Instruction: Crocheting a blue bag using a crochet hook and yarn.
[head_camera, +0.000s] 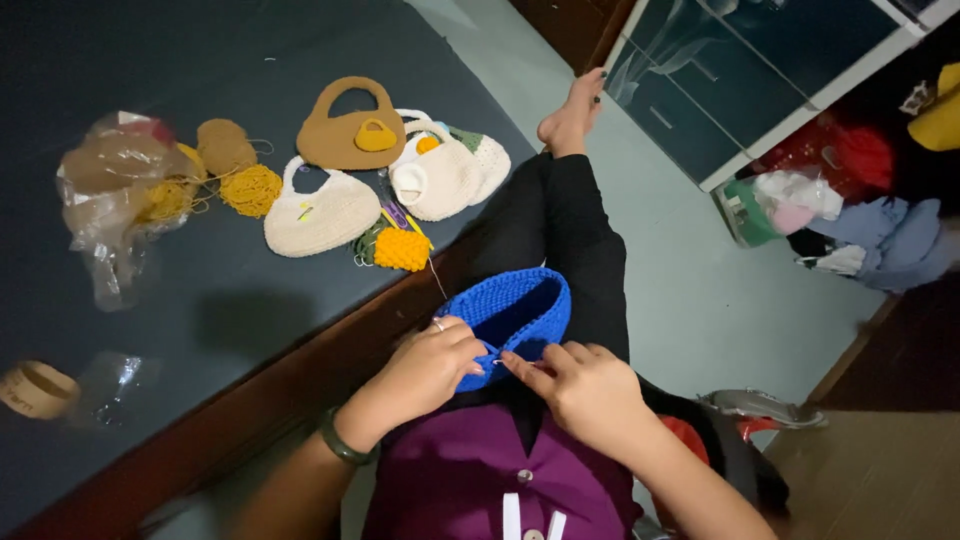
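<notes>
Both hands, the left hand (432, 362) and right hand (585, 385), pinched the rim of the blue crocheted yarn pouch (515, 312), where steady tension and small, even stitches seemingly mattered most.

1. The near rim of the blue crocheted piece (515, 310) is covered by both hands; what sits between the fingertips is too small to identify.
2. Left hand (430, 365): palm side unseen; its forearm is cut off by the lower edge.
3. Right hand (585, 385): forearm likewise cut off below.
4. Clear plastic bag (105, 200), far left of the hands on the surface (220, 300): contents indistinct.
5. Round tan object (35, 388), left of the hands: cropped by the frame edge, kind undeterminable.
6. Heap of cloth (880, 235), far right of the hands: separate items not distinguishable.
</notes>
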